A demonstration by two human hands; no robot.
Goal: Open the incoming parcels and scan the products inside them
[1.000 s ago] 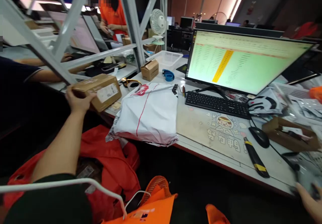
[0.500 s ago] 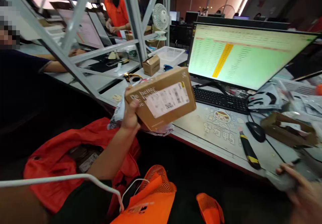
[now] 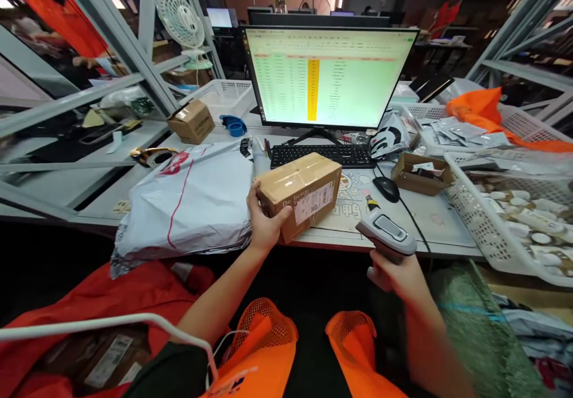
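Observation:
My left hand (image 3: pixel 264 225) grips a brown cardboard box (image 3: pixel 301 193) by its left end, holding it above the desk's front edge with its white shipping label facing me. My right hand (image 3: pixel 394 275) is closed round the handle of a grey barcode scanner (image 3: pixel 385 234), whose head points toward the box from the right. The two are a short gap apart. A large white plastic mailer bag (image 3: pixel 190 198) with red markings lies on the desk to the left of the box.
A monitor (image 3: pixel 329 76) with a green spreadsheet, a black keyboard (image 3: pixel 322 156) and a mouse (image 3: pixel 386 188) stand behind the box. A small open carton (image 3: pixel 418 173) and white baskets (image 3: pixel 492 231) lie right. Another small box (image 3: pixel 192 120) and a fan (image 3: pixel 181 22) stand back left. Red sacks (image 3: pixel 107 302) sit below.
My view has swung right. My left hand brought the box from the far left to the desk's front centre. My right hand has raised the scanner toward it.

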